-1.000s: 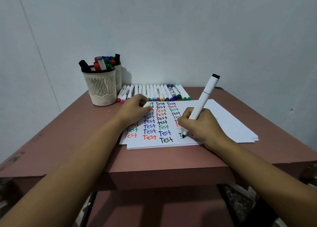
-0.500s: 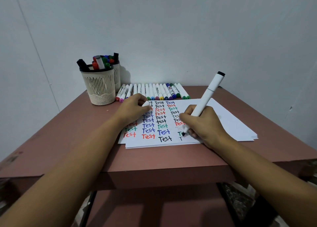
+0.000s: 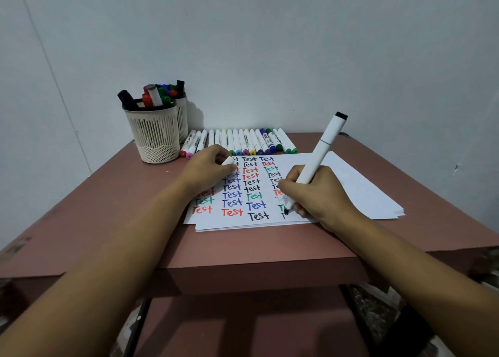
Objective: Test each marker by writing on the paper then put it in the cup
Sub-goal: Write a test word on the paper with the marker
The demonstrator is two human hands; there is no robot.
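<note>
Two grips at once: holds cylindrical white marker [image 3: 321, 151] in curled right hand [image 3: 318, 194], black tip touching smooth paper [image 3: 351, 184]; pinches small white cap [image 3: 228, 161] in left hand [image 3: 208, 167]. Beyond, ribbed cream cup [image 3: 155, 140] on matte brown table [image 3: 108, 208].

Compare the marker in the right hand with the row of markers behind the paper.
The white black-ended marker stands tilted in the right hand, tip on the white paper; the row of white markers lies flat on the brown table. The held marker is uncapped; the row's markers wear coloured caps. Both have white barrels.
</note>
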